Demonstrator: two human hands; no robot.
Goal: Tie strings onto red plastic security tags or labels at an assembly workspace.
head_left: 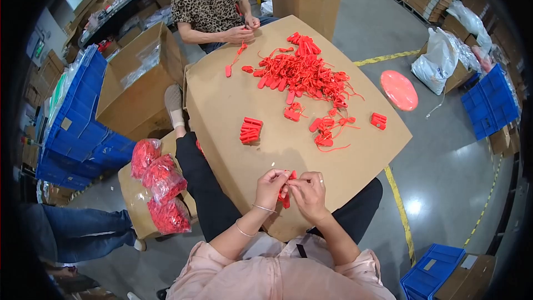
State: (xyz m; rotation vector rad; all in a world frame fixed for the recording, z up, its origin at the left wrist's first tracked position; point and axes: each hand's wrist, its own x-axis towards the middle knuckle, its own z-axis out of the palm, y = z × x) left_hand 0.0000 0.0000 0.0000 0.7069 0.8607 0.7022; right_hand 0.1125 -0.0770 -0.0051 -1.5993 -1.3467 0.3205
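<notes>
Close to the near edge of a cardboard-topped table (222,150), my left hand (270,190) pinches a small red piece with a red cord (285,200). My right hand (310,193) is closed on the same piece from the other side, fingertips almost meeting the left ones. Fingers hide much of it, so its exact kind is unclear. Ahead of my left hand lies a neat row of flat red pieces (251,131). Loose corded red pieces (327,129) lie ahead of my right hand, with a short stack of red pieces (378,121) to their right.
A large tangled heap of red corded pieces (305,72) covers the far middle. Across the table, a person in a leopard-print shirt (206,0) handles a red piece. Bags of red pieces (165,183), an open carton (139,83), blue crates (72,128) and a red stool (398,90) stand around.
</notes>
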